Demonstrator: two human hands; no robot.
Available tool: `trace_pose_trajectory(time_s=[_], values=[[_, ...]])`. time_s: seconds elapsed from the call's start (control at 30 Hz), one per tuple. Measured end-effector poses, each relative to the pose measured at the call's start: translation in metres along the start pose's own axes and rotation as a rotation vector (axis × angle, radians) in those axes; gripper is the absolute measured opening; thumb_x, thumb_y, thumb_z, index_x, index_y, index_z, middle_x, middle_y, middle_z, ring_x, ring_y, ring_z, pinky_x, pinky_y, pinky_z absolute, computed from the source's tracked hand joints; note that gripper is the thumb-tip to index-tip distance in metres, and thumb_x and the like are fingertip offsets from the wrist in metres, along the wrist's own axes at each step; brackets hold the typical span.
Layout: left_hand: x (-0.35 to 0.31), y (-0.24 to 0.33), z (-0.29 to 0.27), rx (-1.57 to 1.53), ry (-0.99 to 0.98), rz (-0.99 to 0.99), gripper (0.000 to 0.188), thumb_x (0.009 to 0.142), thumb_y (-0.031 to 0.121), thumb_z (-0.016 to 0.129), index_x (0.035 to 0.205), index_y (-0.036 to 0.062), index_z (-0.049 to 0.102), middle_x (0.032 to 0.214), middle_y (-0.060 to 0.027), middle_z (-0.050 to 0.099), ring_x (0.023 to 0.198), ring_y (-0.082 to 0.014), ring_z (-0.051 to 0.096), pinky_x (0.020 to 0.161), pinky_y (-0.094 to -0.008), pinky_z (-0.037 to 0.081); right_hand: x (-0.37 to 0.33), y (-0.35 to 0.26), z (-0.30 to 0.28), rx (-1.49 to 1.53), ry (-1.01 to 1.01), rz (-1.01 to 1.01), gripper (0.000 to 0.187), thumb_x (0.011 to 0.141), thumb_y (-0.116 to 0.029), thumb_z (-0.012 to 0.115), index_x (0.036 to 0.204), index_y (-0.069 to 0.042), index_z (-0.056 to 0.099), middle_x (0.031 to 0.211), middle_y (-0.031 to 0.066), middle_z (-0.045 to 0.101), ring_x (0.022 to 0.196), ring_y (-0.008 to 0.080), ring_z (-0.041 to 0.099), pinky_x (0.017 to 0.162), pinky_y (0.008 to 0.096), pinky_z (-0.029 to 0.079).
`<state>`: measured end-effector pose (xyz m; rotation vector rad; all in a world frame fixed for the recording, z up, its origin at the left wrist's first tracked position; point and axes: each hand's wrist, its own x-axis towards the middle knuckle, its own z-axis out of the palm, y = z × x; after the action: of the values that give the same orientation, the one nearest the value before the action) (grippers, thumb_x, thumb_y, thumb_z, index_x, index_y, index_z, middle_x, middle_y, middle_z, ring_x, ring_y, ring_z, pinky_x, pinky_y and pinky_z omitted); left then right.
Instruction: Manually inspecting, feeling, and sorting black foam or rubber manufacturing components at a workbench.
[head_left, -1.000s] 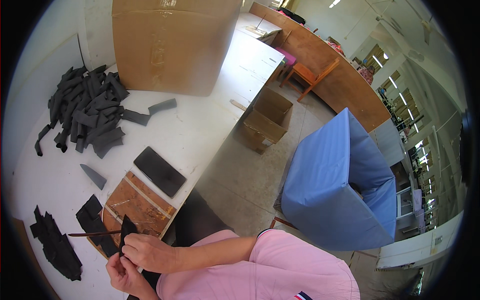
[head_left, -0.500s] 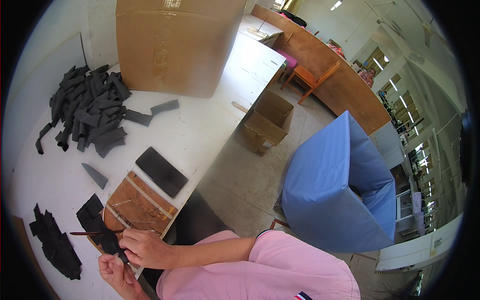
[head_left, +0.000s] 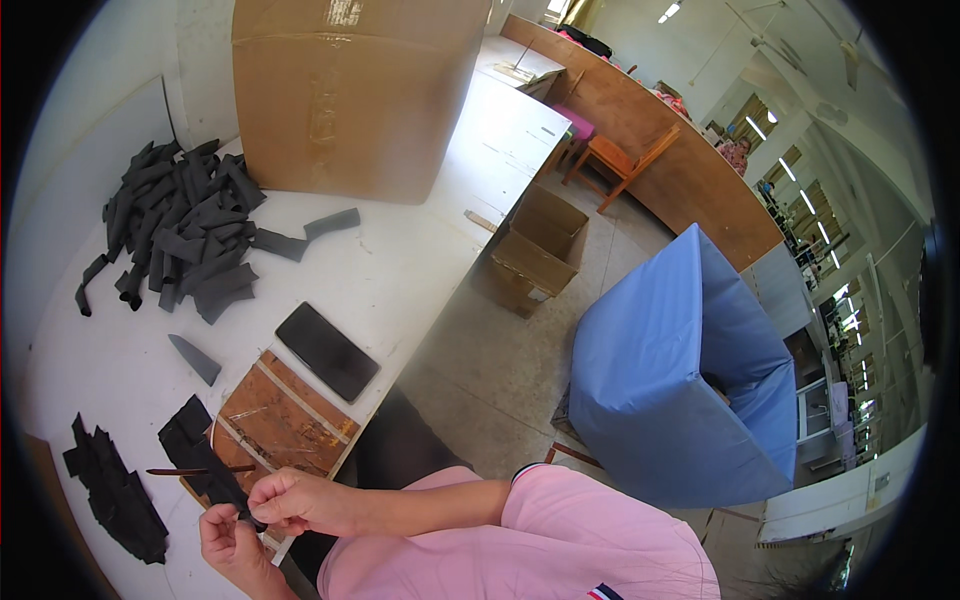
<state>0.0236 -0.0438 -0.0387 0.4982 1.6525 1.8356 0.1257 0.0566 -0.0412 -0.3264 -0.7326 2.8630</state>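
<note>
A black fabric strip [head_left: 190, 435] runs down over the edge of a worn brown board [head_left: 280, 415] to my two hands. My left hand [head_left: 232, 542] pinches its lower end from below. Just above and to the right, my right hand [head_left: 300, 502] closes thumb and fingers on the same end; the exact grip is partly hidden. Across the strip lies a thin, dark brown stick [head_left: 195, 471]. A stack of black fabric pieces [head_left: 115, 490] rests to the left. Farther up are a pointed grey piece [head_left: 195, 360] and a black phone [head_left: 327, 350] beside the board.
Dark grey rolled pieces [head_left: 190, 220] lie heaped at the back of the white table [head_left: 400, 270], beside a large cardboard box [head_left: 350, 100]. Right of the table stand an open carton [head_left: 530, 250], a blue fabric-covered bin [head_left: 650, 370] and an orange chair [head_left: 625, 165]. A person [head_left: 736, 153] is far off.
My right hand has shifted slightly down and right along the black strip, uncovering more of it. The left hand stays at the lower end. The whole view has shifted a little.
</note>
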Motion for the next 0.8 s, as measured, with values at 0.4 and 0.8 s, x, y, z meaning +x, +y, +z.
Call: trace_pose_trajectory(time_s=[0.4,0.8], values=[[-0.005,0.014,0.0,-0.077,0.053,-0.183,0.017,0.08,0.006,0.051,0.064,0.0058,0.048,0.064,-0.0071,0.052,0.05,-0.0165,0.048,0.041,-0.0257,0.04,0.008,-0.001,-0.009,-0.635,0.132,-0.242,0.023,0.083,-0.022,0.055,0.073,-0.003,0.048,0.062,-0.0031,0.044,0.059,0.0046,0.039,0.05,0.0203,0.033],[-0.014,0.016,-0.001,-0.171,-0.189,-0.133,0.043,0.076,-0.003,0.056,0.116,-0.0027,0.041,0.096,-0.0132,0.056,0.082,-0.0196,0.057,0.074,-0.0273,0.047,0.007,-0.013,-0.005,-0.834,-0.04,-0.62,0.018,0.079,-0.011,0.054,0.069,-0.003,0.042,0.071,0.0038,0.041,0.064,0.0165,0.043,0.061,0.0278,0.037]])
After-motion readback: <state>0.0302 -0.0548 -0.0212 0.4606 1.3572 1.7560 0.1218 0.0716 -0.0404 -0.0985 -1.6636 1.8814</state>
